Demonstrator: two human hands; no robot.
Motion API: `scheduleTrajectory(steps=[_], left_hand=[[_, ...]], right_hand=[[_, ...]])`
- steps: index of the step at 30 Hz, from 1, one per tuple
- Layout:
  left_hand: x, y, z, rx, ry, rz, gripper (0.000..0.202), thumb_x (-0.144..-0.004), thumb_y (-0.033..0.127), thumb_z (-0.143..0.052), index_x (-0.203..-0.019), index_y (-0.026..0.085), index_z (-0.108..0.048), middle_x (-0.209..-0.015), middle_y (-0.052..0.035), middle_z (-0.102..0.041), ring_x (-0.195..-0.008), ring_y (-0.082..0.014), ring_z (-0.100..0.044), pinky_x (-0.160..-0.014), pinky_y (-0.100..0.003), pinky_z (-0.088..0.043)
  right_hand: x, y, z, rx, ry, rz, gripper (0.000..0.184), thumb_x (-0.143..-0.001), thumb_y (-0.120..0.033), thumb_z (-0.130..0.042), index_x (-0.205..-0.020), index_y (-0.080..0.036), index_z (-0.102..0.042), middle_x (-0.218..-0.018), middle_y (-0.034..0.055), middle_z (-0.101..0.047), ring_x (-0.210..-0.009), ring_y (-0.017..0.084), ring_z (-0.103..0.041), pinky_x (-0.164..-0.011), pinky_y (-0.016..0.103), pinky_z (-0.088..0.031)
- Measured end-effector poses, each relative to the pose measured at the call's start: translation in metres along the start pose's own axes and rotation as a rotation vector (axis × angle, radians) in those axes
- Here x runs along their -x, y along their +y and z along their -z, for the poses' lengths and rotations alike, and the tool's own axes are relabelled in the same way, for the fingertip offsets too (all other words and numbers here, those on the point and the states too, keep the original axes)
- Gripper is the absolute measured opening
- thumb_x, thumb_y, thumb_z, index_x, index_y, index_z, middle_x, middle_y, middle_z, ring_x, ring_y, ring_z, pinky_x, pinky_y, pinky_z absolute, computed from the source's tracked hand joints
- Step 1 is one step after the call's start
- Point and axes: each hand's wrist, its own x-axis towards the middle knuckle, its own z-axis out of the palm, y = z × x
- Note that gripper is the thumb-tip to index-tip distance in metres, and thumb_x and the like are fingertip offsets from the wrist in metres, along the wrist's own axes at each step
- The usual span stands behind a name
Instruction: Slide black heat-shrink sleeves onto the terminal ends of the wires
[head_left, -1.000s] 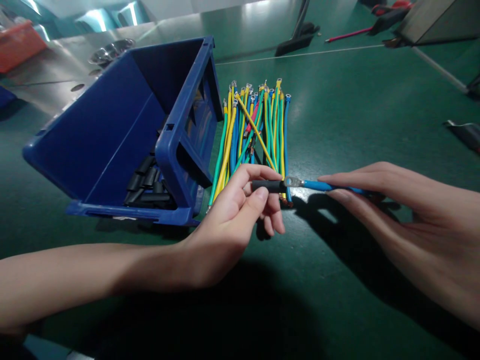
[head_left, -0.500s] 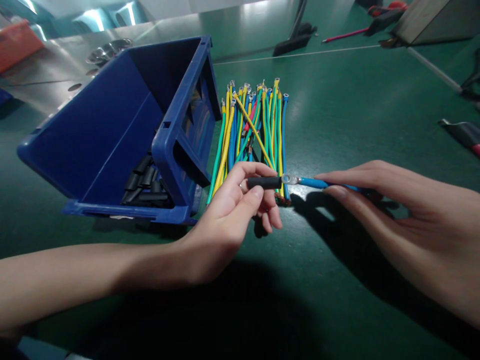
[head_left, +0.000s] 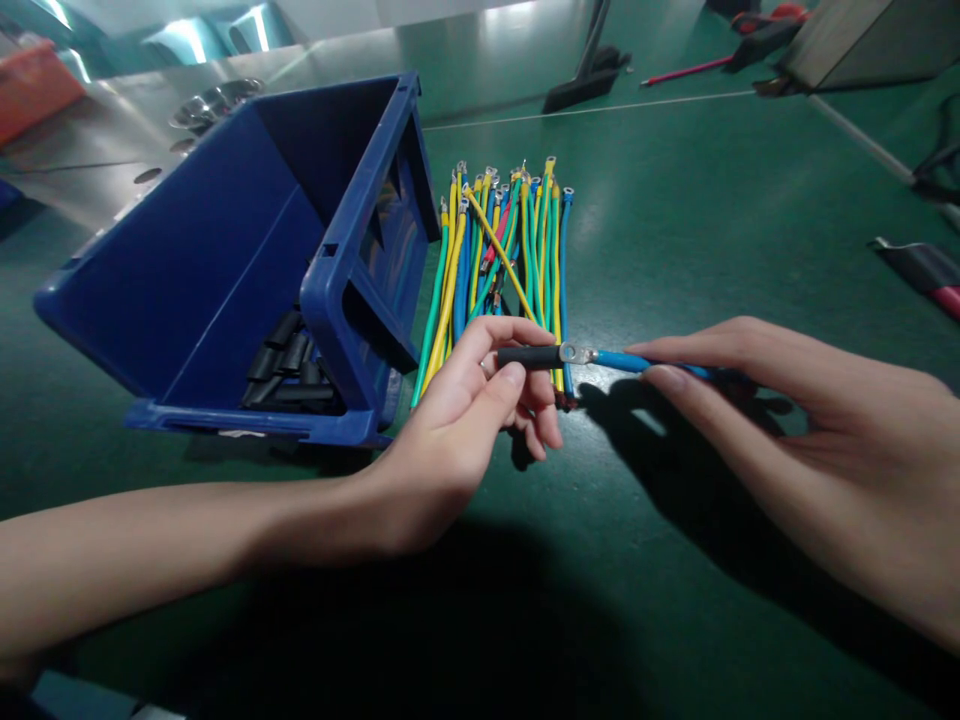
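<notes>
My left hand (head_left: 465, 420) pinches a short black tube (head_left: 529, 356) between thumb and fingers. My right hand (head_left: 787, 410) pinches a blue wire (head_left: 637, 364) whose metal ring terminal (head_left: 568, 353) touches the tube's open end. Both hands hover just above a green mat (head_left: 675, 250). Behind them lies a pile of yellow, green and blue wires (head_left: 499, 260) with ring terminals. A blue plastic bin (head_left: 247, 250), tipped on its side, lies left of the pile and holds several more black tubes (head_left: 289, 365).
Shiny metal parts (head_left: 210, 105) sit behind the bin. A dark stand foot (head_left: 589, 85) and red-handled tools (head_left: 750, 35) lie at the far edge. Another dark and red tool (head_left: 922, 270) lies at the right.
The ring terminal has moved left until it meets the end of the black tube. Both hands have shifted slightly left and up in the view.
</notes>
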Motion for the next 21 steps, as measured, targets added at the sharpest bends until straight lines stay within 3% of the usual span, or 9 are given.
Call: scheduleTrajectory(steps=[12, 21], left_hand=[[-0.005, 0.002, -0.008, -0.054, 0.091, -0.029, 0.015, -0.101, 0.010, -0.040, -0.106, 0.018, -0.051, -0.075, 0.0007, -0.063, -0.075, -0.0144, -0.065, -0.076, -0.026, -0.052], [0.025, -0.001, -0.013, 0.014, 0.111, 0.067, 0.014, -0.103, 0.014, -0.043, -0.108, 0.019, -0.055, -0.079, -0.0002, -0.063, -0.070, -0.0132, -0.065, -0.065, -0.024, -0.051]], right_hand=[[0.001, 0.002, -0.002, -0.040, 0.028, -0.030, 0.010, -0.096, -0.027, -0.060, -0.100, -0.025, -0.069, -0.087, -0.0010, -0.072, -0.070, 0.014, -0.065, -0.061, 0.027, -0.046], [0.002, 0.002, -0.001, -0.062, 0.001, -0.037, 0.009, -0.095, -0.028, -0.061, -0.100, -0.027, -0.068, -0.087, -0.0022, -0.072, -0.069, 0.014, -0.065, -0.060, 0.028, -0.047]])
